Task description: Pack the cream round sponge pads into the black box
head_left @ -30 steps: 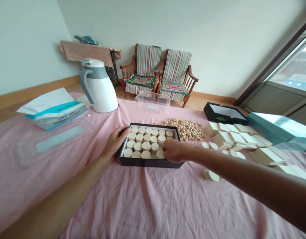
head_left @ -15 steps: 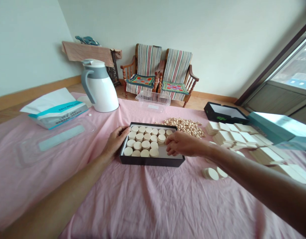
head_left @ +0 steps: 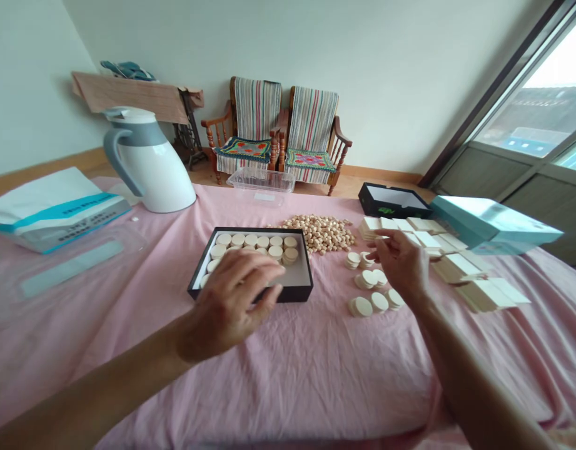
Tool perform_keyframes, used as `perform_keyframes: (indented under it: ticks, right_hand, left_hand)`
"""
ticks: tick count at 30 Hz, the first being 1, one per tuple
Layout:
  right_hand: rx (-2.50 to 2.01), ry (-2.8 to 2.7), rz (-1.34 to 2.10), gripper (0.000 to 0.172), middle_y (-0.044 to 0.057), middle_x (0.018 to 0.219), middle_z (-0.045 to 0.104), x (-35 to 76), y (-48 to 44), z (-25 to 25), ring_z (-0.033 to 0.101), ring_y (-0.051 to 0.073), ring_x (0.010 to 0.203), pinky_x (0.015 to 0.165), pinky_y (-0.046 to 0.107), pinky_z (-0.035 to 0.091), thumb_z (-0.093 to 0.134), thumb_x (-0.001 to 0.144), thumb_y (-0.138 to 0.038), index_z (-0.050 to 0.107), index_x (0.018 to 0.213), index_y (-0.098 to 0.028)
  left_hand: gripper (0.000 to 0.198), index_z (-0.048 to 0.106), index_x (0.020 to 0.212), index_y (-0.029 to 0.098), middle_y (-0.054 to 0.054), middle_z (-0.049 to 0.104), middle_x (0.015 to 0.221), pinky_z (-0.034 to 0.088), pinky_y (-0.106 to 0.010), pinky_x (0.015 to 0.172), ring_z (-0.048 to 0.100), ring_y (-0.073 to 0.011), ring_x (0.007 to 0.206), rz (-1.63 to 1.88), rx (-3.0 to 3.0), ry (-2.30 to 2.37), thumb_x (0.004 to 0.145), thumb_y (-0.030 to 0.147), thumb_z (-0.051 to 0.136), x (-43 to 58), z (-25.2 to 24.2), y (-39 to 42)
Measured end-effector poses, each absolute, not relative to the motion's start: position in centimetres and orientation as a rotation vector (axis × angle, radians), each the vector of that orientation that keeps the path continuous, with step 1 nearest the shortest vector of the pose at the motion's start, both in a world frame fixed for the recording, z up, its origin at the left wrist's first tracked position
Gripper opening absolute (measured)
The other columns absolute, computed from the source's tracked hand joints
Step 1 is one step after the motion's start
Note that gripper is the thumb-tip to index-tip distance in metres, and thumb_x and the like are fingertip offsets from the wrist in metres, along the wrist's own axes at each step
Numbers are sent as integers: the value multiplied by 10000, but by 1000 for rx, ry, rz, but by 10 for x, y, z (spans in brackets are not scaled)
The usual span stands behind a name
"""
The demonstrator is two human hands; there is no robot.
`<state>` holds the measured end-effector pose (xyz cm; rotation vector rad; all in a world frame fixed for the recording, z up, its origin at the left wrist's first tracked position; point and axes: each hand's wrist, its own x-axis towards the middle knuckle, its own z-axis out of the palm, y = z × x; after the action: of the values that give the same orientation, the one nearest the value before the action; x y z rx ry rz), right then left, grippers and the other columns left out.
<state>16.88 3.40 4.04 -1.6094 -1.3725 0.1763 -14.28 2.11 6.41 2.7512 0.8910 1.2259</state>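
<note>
A black box with a white inside (head_left: 303, 272) lies on the pink cloth, holding rows of round pale wooden discs (head_left: 251, 240). Above its near edge hovers my left hand (head_left: 236, 294), fingers apart with nothing in them, hiding part of the discs. On the right, my right hand (head_left: 400, 259) is over the stacks of loose discs (head_left: 366, 279), with its fingers spread and no object visible between them. Behind the box and discs is a pile of small wooden pieces (head_left: 320, 232). Square wooden tiles (head_left: 461, 267) are stacked beyond my right hand.
A white and grey jug (head_left: 163, 172) and a tissue pack (head_left: 62, 215) stand at the left. Clear plastic containers (head_left: 262, 181) lie behind and at the left. A black tray (head_left: 394, 201) and a light blue box (head_left: 494, 222) are at the back right.
My left hand has let go of the box's left side and moved right, over its near edge. My right hand has left the box for the loose discs. The view has turned right.
</note>
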Motion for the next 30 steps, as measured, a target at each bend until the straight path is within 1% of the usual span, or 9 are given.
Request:
perform_keyframes:
  ticks: [3,4,6,8,10,14,20,26,30]
  right_hand:
    - [-1601,-1237,2,296,72,806,700,182,32,24,671,158,591,537,254,504,449,834,-346,593,1005,-152]
    - [-1606,-1226,-39,288,61,800,699,185,31,21,673,156,602,555,254,505,442,838,-336,595,1004,-158]
    - [-1633,-1244,-95,281,46,779,697,188,28,16,673,153,612,582,252,504,437,841,-327,605,994,-164]
    - [-1663,-1273,-126,282,41,766,697,190,26,14,670,150,606,593,250,499,431,843,-327,615,982,-166]
    - [-1677,-1296,-122,281,40,764,699,191,24,13,664,146,593,591,246,492,425,847,-327,616,978,-169]
    - [-1688,-1323,-82,268,36,759,699,191,22,12,658,147,589,590,242,480,426,854,-339,611,958,-176]
    - [-1744,-1351,-94,283,32,724,691,191,24,7,653,165,640,641,268,483,431,842,-359,620,956,-181]
    - [-1709,-1354,-70,290,35,752,703,194,23,3,654,160,626,621,261,476,448,838,-367,627,981,-190]
    - [-1691,-1378,-63,263,20,715,705,193,22,4,660,158,613,631,259,475,465,833,-350,630,969,-197]
  left_hand:
    - [206,566,1067,168,-70,617,991,458,-310,875,567,-178,948,626,2817,603,893,202,460,-97,70,3]
    - [219,555,1079,152,-80,608,1010,460,-307,876,564,-185,964,487,2799,565,888,219,470,-82,70,1]
    - [268,539,1070,118,-107,588,1033,463,-327,882,559,-216,981,335,2775,568,847,266,531,-53,67,2]
    - [343,518,1080,100,-129,571,1041,481,-359,852,562,-241,964,272,2763,621,806,301,565,-29,63,9]
    - [374,515,1040,96,-144,569,1025,490,-364,840,558,-259,970,232,2750,625,767,340,592,-9,57,17]
    - [442,471,1109,122,-130,580,1059,513,-344,787,581,-251,949,204,2736,599,715,274,602,15,45,27]
    - [319,539,1019,123,-132,602,1038,534,-336,694,615,-261,906,56,2759,667,701,141,532,31,30,28]
    - [254,589,931,113,-136,627,984,528,-319,653,624,-263,880,55,2772,625,680,106,551,40,23,30]
    - [225,590,908,119,-121,633,944,508,-287,656,624,-237,855,112,2760,534,685,118,567,34,37,32]
